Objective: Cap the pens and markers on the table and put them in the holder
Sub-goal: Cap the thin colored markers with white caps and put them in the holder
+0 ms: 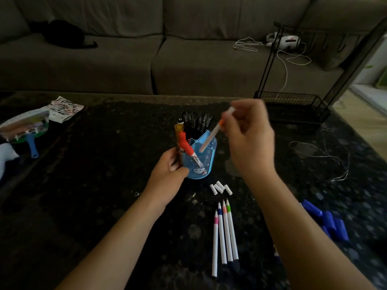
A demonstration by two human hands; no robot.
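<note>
A blue translucent holder (206, 162) stands mid-table with several markers and black pens in it. My left hand (170, 170) grips its left side. My right hand (250, 135) holds a thin white pen (210, 137) with an orange band, capped, tilted with its lower end over the holder's opening. Several uncapped white pens (225, 233) with pink, blue, orange and green bands lie side by side near the front. Several white caps (221, 187) lie just in front of the holder.
The table (104, 185) is dark and speckled. Blue caps or blocks (328, 220) lie at the right. A packet of items and a blue-handled tool (31, 130) sit at the left. A black wire rack (293, 105) and thin cord (326, 155) are at the back right. A sofa lies beyond.
</note>
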